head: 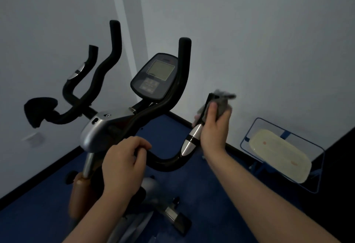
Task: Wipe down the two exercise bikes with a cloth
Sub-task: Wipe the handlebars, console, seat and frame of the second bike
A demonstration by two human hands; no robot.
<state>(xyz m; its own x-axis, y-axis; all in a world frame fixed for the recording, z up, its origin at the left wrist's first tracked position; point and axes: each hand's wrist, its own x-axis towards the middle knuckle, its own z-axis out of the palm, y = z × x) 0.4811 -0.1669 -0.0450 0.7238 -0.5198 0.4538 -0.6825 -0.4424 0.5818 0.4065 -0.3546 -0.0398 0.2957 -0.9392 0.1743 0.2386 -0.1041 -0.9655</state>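
An exercise bike (103,127) with black handlebars and a grey console (157,75) stands in the room's corner. My right hand (215,127) grips a grey cloth (222,102), wrapped round the tip of the right handlebar grip (194,137) just above its silver sensor. My left hand (123,167) holds the lower black bar of the handlebar near the stem. The bike's silver base (171,214) shows below. A second bike is not in view.
White walls meet in the corner behind the bike. Blue floor (192,185) lies beneath, edged by a dark skirting. A blue-framed object with a cream pad (278,156) leans against the right wall. A dark surface sits at the far right.
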